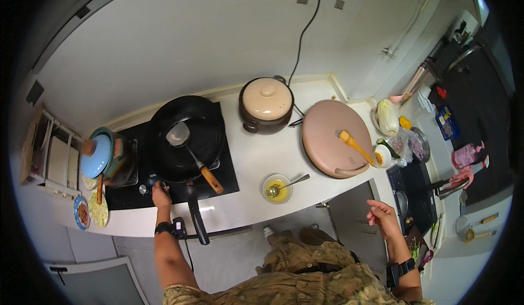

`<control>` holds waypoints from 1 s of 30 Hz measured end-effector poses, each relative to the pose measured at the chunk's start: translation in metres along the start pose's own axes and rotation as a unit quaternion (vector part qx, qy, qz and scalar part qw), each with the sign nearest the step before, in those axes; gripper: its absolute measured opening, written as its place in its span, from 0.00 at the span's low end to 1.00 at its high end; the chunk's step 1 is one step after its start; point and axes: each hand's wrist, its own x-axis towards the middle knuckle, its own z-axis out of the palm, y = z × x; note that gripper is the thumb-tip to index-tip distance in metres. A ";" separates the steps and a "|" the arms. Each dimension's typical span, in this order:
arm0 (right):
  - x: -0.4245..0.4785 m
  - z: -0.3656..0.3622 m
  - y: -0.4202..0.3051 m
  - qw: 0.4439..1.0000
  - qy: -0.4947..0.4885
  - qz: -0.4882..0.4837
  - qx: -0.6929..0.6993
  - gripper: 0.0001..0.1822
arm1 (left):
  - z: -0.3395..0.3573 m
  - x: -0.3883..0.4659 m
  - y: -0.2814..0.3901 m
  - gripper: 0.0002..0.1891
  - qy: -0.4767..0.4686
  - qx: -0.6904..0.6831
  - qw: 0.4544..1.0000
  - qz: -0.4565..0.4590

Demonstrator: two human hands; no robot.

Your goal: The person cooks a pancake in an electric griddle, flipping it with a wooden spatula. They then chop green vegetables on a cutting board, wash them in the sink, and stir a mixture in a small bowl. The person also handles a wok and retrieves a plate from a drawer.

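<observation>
My left hand [161, 194] is at the front of the black gas cooktop [229, 174], its fingers on a burner knob that they largely cover. Another knob [143, 189] shows just to its left. A black wok [204, 116] rests on the burner behind the hand, and a metal spatula with a wooden handle [211, 179] lies in it. My right hand [381, 217] hangs in the air before the counter's front edge, fingers curled and holding nothing visible. Between the hands, a bowl of yellow liquid [282, 194] with a metal spoon [301, 179] stands on the white counter [241, 206].
A blue-lidded pot [97, 157] and plates of chopped food [98, 210] are at the left. A lidded clay pot [267, 100] stands at the back, beside a pink round electric pan [335, 137]. The wok's handle [197, 219] juts past the counter's edge. Vegetables [387, 118] and a sink lie right.
</observation>
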 end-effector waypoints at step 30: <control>0.004 -0.014 0.013 0.999 -0.023 0.019 -0.016 0.16 | -0.009 0.008 -0.006 0.13 -0.057 -0.022 0.958 0.278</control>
